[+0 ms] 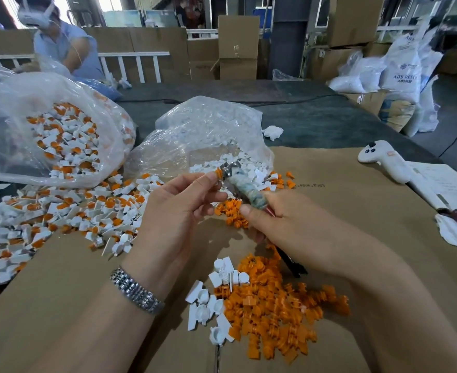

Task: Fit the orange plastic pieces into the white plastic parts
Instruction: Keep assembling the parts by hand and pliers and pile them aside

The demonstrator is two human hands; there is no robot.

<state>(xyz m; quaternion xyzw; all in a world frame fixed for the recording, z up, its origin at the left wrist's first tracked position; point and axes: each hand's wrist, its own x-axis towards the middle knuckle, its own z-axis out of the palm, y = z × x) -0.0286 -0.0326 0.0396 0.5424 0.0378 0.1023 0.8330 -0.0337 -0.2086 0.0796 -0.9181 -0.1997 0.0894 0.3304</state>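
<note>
head view: the left hand [177, 200] is raised over the cardboard [356, 200], thumb and forefinger pinching one orange piece [218, 173] at the metal tip of a tool [242, 188]. the right hand [278, 224] is curled round the tool's wrapped shaft, its dark handle sticking out below the palm; the tool seems angled up and left so its tip meets the piece, though whether the piece is being loaded onto it or pulled off i cannot tell. no white part is in either hand. loose orange pieces [273, 313] lie heaped near the front edge, with a few white parts [214, 300] touching the heap's left side, probably kept close for quick picking. a smaller orange cluster [232, 211] sits under the hands. fitted parts [60, 208] spread to the left and fill an open bag [58, 135]; a second bag [208, 130] behind the hands holds plain white parts. a white controller [383, 160] lies well apart on the right. a person [60, 41] wearing a headset sits across the table.
</note>
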